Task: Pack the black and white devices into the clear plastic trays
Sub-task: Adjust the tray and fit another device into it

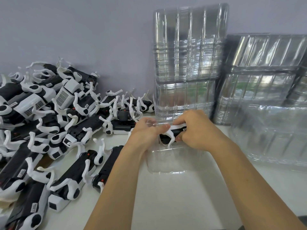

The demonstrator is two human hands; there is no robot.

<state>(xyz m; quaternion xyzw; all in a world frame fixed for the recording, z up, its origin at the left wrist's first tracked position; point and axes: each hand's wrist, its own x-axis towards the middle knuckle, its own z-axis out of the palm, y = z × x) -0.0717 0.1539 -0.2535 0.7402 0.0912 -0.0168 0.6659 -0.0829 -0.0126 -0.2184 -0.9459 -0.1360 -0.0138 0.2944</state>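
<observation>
A black and white device (172, 132) sits at the far end of a clear plastic tray (167, 161) lying on the white table. My right hand (197, 130) grips the device from the right side. My left hand (146, 131) holds the tray's far left rim, with its fingers curled over the clear plastic next to the device. The tray's near part holds nothing. A large heap of black and white devices (49, 130) covers the table's left side.
Stacks of clear plastic trays (187, 63) stand against the grey wall behind my hands. More tray stacks (265, 90) fill the right side. The white table (174, 196) runs between my forearms toward the near edge.
</observation>
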